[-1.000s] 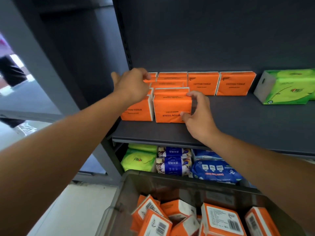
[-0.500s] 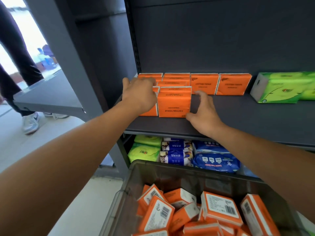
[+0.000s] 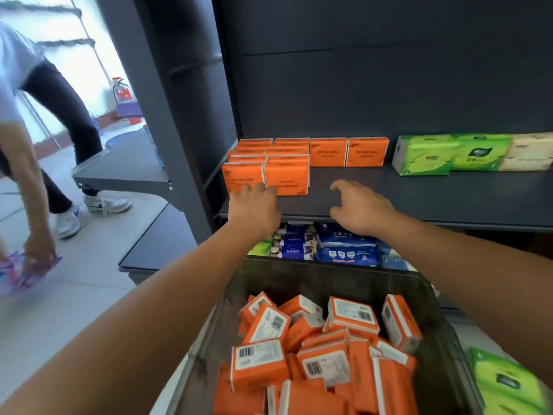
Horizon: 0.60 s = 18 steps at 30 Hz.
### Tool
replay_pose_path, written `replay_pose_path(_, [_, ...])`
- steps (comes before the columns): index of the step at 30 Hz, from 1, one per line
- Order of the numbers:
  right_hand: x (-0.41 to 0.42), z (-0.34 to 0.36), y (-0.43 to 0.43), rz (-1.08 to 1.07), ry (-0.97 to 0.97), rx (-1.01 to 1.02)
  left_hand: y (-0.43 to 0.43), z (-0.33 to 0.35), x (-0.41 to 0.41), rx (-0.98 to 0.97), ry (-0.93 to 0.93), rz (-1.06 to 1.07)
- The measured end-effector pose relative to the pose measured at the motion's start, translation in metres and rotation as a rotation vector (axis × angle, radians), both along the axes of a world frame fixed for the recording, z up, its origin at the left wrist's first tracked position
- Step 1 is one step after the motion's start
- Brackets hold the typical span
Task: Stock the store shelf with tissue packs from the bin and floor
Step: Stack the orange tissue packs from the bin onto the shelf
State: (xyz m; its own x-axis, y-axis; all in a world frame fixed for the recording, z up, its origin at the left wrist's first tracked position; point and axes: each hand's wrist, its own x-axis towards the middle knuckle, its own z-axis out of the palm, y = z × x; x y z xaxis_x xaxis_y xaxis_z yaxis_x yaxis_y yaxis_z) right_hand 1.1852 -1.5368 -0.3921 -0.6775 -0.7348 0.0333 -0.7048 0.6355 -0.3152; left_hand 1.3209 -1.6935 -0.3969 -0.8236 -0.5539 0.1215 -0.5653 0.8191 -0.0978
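Orange tissue packs (image 3: 285, 178) stand in rows at the left end of the dark shelf (image 3: 419, 199); two more orange packs (image 3: 348, 151) stand at the back. My left hand (image 3: 254, 208) hovers at the shelf's front edge, its fingertips just in front of the front-left pack, holding nothing. To the right, my right hand (image 3: 359, 208) hangs above the shelf edge with fingers loosely curled and empty. Below me a grey bin (image 3: 326, 277) holds several loose orange packs (image 3: 323, 348).
Green tissue packs (image 3: 449, 154) sit at the shelf's right. The lower shelf holds blue wipes (image 3: 347, 247) and green packs. A green pack (image 3: 508, 384) lies on the floor beside the bin. At left a person (image 3: 45, 121) bends over a purple package near low shelf boards.
Both hands have let go of the front orange packs and drawn back toward the shelf's front edge. The view has pulled back and down, showing more of the bin.
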Motion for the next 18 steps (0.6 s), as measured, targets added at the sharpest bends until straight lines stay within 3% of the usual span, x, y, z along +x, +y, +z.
replay_pose_path(6, [0.032,-0.018,0.045,-0.008,-0.016,0.046,0.041,-0.023,0.037,0.106,-0.033,0.023])
replay_pose_path(15, [0.055,-0.056,0.089,-0.024,-0.077,0.079,0.085,-0.08,0.09,0.192,-0.32,0.008])
replay_pose_path(18, [0.056,-0.068,0.099,-0.047,-0.109,0.091,0.092,-0.12,0.111,0.335,-0.353,0.113])
